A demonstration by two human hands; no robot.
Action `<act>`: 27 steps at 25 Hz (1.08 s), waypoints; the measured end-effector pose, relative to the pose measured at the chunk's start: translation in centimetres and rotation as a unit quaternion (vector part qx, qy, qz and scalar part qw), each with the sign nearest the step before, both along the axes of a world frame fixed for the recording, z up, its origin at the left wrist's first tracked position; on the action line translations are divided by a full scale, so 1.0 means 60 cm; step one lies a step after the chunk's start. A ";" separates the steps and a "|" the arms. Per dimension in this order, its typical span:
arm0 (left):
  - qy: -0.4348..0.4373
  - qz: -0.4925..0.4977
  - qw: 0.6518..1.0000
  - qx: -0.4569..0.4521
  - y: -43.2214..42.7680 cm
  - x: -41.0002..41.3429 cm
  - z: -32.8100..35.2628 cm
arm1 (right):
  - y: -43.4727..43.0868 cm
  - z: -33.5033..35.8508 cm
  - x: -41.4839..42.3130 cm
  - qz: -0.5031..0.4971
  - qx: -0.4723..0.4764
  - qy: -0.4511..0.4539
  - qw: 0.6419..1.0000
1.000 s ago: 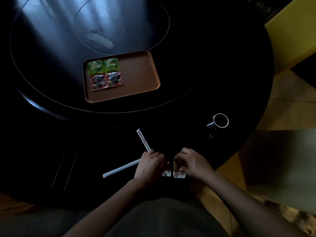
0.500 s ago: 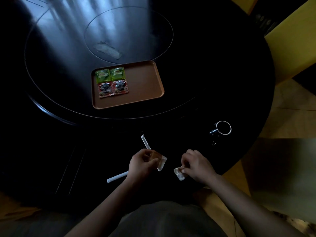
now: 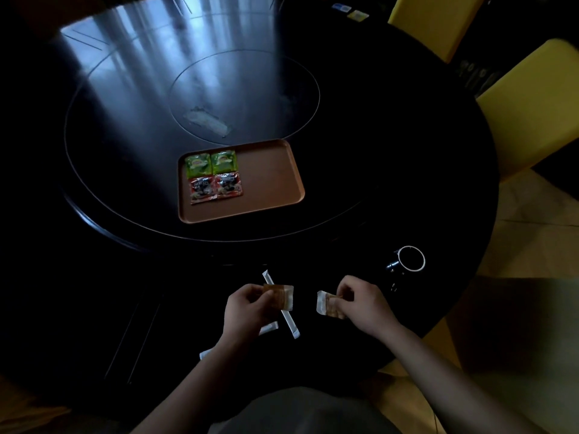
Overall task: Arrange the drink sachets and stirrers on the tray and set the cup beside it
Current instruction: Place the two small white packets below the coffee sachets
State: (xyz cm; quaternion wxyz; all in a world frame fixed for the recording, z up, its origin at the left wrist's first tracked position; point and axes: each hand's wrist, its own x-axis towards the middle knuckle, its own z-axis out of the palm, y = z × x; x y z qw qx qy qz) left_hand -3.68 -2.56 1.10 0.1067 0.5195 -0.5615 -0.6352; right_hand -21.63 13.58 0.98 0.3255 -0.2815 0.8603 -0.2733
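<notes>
Sachet (image 3: 280,296) pinched in left hand (image 3: 247,312), second sachet (image 3: 325,304) pinched in right hand (image 3: 365,305)

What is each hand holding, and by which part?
The left hand pinches a brown sachet by its left end; the right hand pinches a second brown sachet by its right end.

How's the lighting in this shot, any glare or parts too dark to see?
Head view: glare streaks the far table; its near part is nearly black, the cup just a pale rim; tray, left hand and right hand, each pinching a sachet, dim but readable.
</notes>
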 end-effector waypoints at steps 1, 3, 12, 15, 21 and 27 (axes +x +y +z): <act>0.001 0.004 1.000 -0.001 -0.006 -0.002 0.003 | -0.006 0.005 -0.003 -0.013 -0.009 -0.003 1.000; 0.001 0.008 1.000 -0.006 -0.016 -0.005 0.010 | -0.018 0.012 -0.010 -0.040 -0.024 -0.015 0.999; 0.019 0.039 0.999 -0.014 -0.061 0.000 0.035 | -0.080 0.041 -0.025 -0.127 -0.109 -0.098 0.981; 0.021 0.059 0.998 -0.013 -0.074 0.000 0.043 | -0.097 0.043 -0.028 -0.141 -0.126 -0.132 0.973; 0.025 0.092 0.995 -0.024 -0.110 0.001 0.060 | -0.127 0.039 -0.033 -0.147 -0.137 -0.139 0.970; 0.020 0.126 0.991 -0.032 -0.154 0.010 0.065 | -0.171 0.037 -0.032 -0.130 -0.161 -0.143 0.968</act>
